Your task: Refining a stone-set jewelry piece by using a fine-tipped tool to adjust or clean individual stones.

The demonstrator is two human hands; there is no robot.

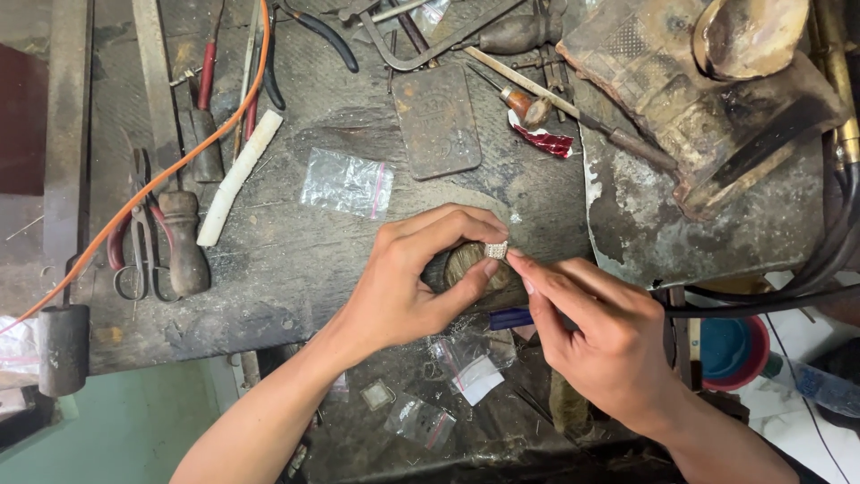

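My left hand (408, 278) and right hand (596, 336) pinch the ring (496, 250) over the peg (470, 269); I grip lightly, steadying both wrists.

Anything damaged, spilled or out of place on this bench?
Nothing spilled. The bench is worn and crowded with tools. Oddest is the crumpled red-and-white scrap among them. Both hands, left and right, pinch a small silvery piece over the wooden peg.
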